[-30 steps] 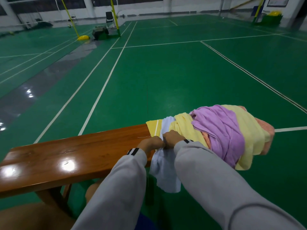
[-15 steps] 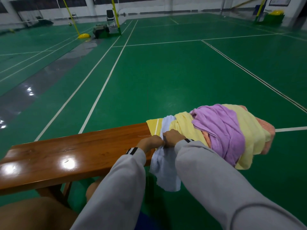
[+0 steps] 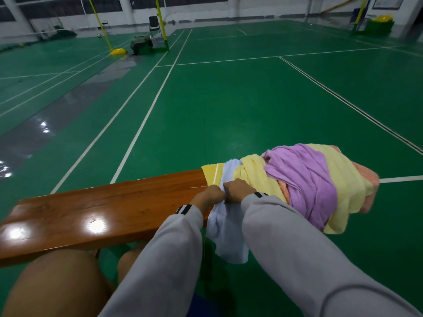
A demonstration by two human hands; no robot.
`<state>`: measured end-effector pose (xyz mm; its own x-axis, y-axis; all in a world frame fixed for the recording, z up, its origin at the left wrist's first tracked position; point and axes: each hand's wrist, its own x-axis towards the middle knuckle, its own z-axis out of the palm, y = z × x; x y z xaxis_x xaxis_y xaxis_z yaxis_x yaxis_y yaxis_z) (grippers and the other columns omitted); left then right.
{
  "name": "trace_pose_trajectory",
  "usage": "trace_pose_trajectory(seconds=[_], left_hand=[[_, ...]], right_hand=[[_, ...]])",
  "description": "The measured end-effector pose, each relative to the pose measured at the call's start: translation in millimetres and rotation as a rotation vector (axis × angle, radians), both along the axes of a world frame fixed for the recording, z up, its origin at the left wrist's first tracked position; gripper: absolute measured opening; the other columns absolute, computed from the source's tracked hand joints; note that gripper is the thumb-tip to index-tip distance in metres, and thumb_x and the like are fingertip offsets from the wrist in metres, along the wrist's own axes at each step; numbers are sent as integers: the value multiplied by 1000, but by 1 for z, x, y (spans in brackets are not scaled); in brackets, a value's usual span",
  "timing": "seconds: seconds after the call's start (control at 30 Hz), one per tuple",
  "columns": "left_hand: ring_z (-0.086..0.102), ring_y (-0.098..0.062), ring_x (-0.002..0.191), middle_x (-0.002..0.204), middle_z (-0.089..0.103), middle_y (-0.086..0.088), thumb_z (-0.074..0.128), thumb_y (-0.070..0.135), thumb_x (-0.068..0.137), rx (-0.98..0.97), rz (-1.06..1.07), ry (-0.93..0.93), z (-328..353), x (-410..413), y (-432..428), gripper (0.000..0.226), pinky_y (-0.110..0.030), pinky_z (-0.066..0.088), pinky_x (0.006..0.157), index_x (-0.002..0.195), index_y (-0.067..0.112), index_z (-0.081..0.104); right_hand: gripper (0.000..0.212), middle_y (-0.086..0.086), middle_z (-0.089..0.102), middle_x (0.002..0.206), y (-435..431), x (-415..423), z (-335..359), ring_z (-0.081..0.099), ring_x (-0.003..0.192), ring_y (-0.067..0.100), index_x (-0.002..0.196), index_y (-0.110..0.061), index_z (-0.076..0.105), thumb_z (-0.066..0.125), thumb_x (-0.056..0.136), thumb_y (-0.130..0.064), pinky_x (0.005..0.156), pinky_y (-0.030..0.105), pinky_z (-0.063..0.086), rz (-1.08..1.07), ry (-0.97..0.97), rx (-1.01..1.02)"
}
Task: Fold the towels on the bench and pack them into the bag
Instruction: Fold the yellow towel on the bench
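My left hand (image 3: 211,194) and right hand (image 3: 239,189) sat knuckle to knuckle at the near edge of the bench (image 3: 103,211). Both had their fingers curled tight on the white towel (image 3: 229,236). It ran out from under the pile, across the plank, and hung off the front between my sleeves. The bench was glossy brown wood with lamp glare on its top. The pile covered its right end: a yellow towel (image 3: 254,177), a purple towel (image 3: 304,179) draped over that, and an orange towel (image 3: 366,179) at the far side. Beyond lay a green court floor (image 3: 229,99) with white lines (image 3: 146,115) and a shiny grey strip (image 3: 57,115) on the left. Far off stood a yellow post (image 3: 98,19), a chair (image 3: 153,24) and a dark bundle (image 3: 140,44), possibly a bag.
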<state>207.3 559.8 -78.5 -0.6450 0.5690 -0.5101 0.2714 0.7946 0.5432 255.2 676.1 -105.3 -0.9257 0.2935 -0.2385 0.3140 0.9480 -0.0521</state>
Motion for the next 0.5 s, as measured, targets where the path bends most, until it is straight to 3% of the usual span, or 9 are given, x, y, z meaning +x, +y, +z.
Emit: trace_pose_trajectory(seconds=[0.1,0.2,0.37,0.43,0.5], left_hand=[[60,-36,121,134,60,-20,50,24,103,27,80,0,1,-1,8,41,-37,54,90,133,-3,56],[63,-36,115,133,61,-21,56,24,101,63,222,-55,-2,-6,19,44,-34,52,76,136,-2,52],[59,-39,120,140,57,-19,58,47,100,244,426,-142,-19,-20,31,63,-45,54,96,142,1,49],[62,-36,115,134,63,-17,57,53,98,264,408,-96,-26,-31,36,61,-43,54,97,133,3,59],[63,-34,112,127,65,-12,70,53,91,258,407,-136,-27,-39,39,61,-40,55,93,128,5,61]], right_hand=[[33,9,68,121,6,0,3,64,109,28,127,-19,63,55,99,-34,96,39,51,-44,33,-58],[26,8,70,115,24,4,10,65,103,28,116,-18,70,56,95,-27,88,36,52,-154,98,-184],[25,10,72,105,42,7,10,66,92,29,105,-12,73,52,93,-18,83,41,57,-319,285,-272],[25,8,71,102,43,4,8,65,87,27,102,-15,71,49,95,-24,80,41,57,-341,300,-253],[25,7,71,99,42,-1,9,65,87,27,100,-16,72,50,94,-27,79,40,57,-355,304,-266]])
